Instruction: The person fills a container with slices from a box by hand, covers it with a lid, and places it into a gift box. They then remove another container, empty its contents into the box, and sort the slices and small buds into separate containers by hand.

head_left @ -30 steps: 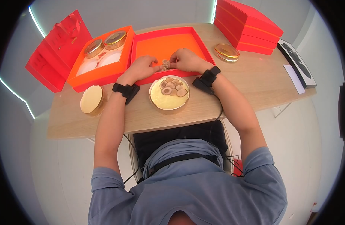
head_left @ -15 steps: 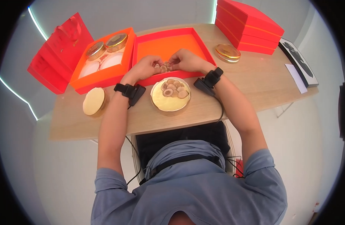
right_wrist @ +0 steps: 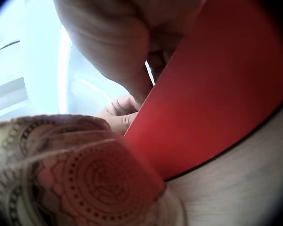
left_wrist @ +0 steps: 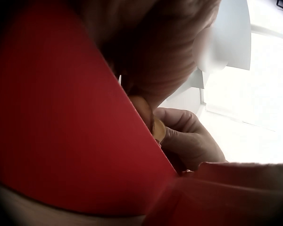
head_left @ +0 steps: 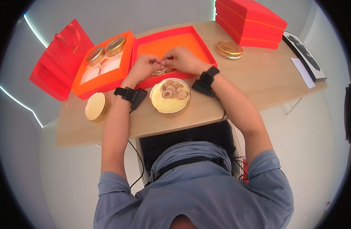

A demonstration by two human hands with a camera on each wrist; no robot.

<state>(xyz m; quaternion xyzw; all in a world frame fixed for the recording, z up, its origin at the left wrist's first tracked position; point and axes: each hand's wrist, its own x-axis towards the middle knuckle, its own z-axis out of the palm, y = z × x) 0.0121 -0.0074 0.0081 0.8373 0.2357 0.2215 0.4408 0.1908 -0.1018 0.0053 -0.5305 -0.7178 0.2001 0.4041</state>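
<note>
My left hand and right hand meet fingertip to fingertip over the near wall of the shallow red box with its orange inside. In the left wrist view, my right thumb and finger pinch a tan dried slice. A rounder brown dried slice shows at my left fingers, partly hidden by the red wall. More dried slices lie in the box beneath both hands. Right before the box stands a round tub with a pale yellow top, several brown-tan slices grouped on its far half.
Another yellow-topped tub stands at left. Behind it an orange-red box holds gold-lidded tins, beside a red gift bag. At right are a gold-rimmed tin, stacked red boxes and a framed black-and-white piece.
Both hands have lifted slightly and drawn closer, so their fingertips now meet above the slices in the box. The view has shifted a little; the tubs and boxes stay put.
</note>
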